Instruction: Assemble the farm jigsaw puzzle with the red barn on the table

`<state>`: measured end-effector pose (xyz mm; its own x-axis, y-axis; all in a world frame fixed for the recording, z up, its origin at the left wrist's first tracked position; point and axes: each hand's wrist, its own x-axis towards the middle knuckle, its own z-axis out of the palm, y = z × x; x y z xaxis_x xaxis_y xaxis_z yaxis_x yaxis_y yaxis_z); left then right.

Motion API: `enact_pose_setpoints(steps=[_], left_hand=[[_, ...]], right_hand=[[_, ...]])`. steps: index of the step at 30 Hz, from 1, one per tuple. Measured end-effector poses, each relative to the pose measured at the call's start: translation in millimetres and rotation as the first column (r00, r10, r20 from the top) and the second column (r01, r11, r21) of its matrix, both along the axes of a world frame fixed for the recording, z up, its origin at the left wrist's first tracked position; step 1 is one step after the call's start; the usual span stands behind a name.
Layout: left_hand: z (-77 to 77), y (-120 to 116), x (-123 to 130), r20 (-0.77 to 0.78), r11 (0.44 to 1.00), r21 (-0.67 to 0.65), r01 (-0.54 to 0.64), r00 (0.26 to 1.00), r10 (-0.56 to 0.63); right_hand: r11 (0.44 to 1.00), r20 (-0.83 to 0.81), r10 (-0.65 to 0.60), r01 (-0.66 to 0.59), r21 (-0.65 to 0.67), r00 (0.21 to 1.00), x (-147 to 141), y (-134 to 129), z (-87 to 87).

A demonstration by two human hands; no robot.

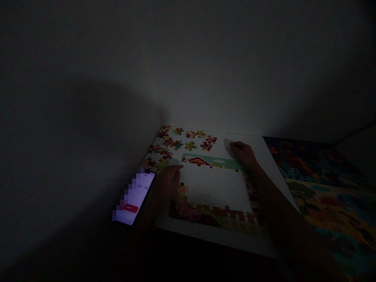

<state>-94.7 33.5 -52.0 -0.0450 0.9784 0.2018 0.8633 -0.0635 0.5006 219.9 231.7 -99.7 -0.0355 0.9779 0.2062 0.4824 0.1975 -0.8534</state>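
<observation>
Right grip (pixel 245 154), white surface (pixel 266 152), dim room (pixel 205 70)

Loose pieces (pixel 190 146) lie behind the puzzle border (pixel 205 220); phone (pixel 137 199) to its left; pictures (pixel 320 188) to its right

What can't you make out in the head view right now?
Head view, all:
Right hand: any pinched piece; curled fingers, shadow.
Left hand: its grip; darkness.
Puzzle border: part of right side; behind right forearm.
Phone: small text; pixelation, blur.
Colourful picture: far side; right edge.
</observation>
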Motion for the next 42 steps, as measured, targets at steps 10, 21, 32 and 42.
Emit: enact_pose_setpoints(steps=[10, 21, 32, 42], left_hand=[[-9.5, 85, 15, -0.082, 1.0, 0.007, -0.001, 0.997, 0.002], [-21.2, 87, 13, -0.087, 0.997, 0.073, -0.005, 0.996, 0.012], [-23.8, 89, 14, -0.11, 0.998, 0.065, -0.011, 0.994, 0.018], [-22.2, 90, 14, -0.068, 0.998, 0.057, -0.019, 0.997, 0.023]], right_hand=[[0.997, -0.017, 0.004, -0.005, -0.076, 1.0, -3, -1, 5.9], [0.982, 0.195, 0.168, -0.147, -0.12, 0.966, -47, 34, 20.6], [0.939, 0.444, 0.163, -0.277, 0.205, 0.881, -85, 17, 0.4], [0.942, 0.562, 0.255, -0.333, 0.039, 0.787, -83, 9, 9.8]])
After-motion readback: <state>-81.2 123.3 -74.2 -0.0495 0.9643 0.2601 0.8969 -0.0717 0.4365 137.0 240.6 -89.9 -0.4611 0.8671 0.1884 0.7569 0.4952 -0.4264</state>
